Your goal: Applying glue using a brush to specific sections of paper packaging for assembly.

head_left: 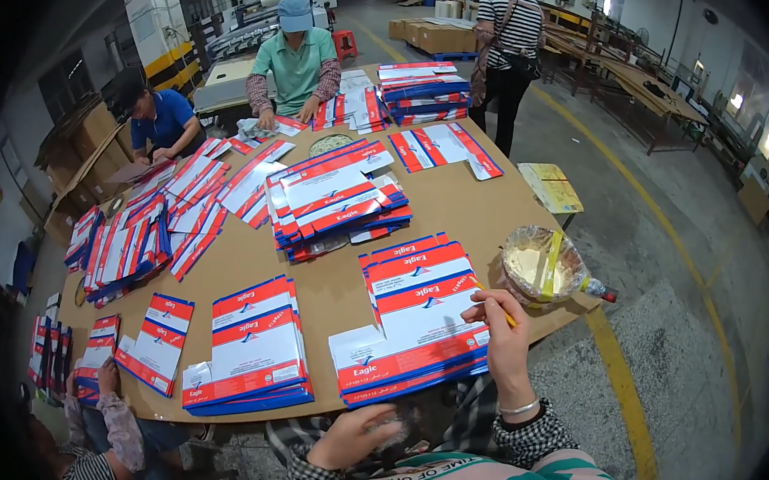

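Observation:
A stack of flat printed cartons [428, 319], red, white and blue, lies at the table edge in front of me. Over its right side is my right hand [502, 324], closed around a slim yellow stick [510, 319]. The stick's working end is too small to make out. Below the table's front edge, near that stack, my left hand [357, 436] is held low with its fingers curled and partly smeared by motion. Whether it holds anything cannot be seen. To the right of the stack stands a plastic-lined bowl [534, 267] of pale paste with a yellow strip across it.
More carton stacks cover the brown table [322, 361], including a tall pile [338, 197] in the middle. A bottle [597, 289] lies beside the bowl. Co-workers in green [294, 69], blue [168, 118] and floral sleeves [120, 427] handle cartons. Another person [507, 43] stands behind; a stool [549, 189] is at the right.

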`<action>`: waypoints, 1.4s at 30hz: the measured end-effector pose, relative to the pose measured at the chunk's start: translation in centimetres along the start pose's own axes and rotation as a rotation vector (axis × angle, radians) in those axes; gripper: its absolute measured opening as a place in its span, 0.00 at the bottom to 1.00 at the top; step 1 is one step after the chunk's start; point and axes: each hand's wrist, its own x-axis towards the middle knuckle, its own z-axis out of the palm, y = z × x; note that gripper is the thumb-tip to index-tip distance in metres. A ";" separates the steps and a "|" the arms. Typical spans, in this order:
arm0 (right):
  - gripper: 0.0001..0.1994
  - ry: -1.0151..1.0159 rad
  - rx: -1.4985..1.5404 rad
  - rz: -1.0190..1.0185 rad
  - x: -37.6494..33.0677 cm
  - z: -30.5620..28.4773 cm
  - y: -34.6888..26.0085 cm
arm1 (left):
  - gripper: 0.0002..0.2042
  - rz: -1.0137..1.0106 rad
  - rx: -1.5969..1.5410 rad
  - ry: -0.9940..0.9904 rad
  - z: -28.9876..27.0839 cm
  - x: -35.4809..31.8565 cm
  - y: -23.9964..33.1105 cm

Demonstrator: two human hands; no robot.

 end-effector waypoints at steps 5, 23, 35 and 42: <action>0.10 0.046 -0.010 -0.006 0.5 -0.7 0.1 | 0.30 -0.393 0.734 0.543 -0.9 -4.1 -12.6; 0.10 -0.025 0.019 -0.043 2.5 2.1 -0.2 | 0.39 -0.686 0.808 1.217 0.2 -3.2 -18.3; 0.11 -0.035 0.071 0.016 1.8 2.3 1.4 | 0.37 -0.574 0.834 1.384 0.5 -2.6 -19.2; 0.11 -0.017 0.083 0.029 1.5 2.2 1.2 | 0.37 -0.576 0.818 1.387 0.4 -2.6 -19.5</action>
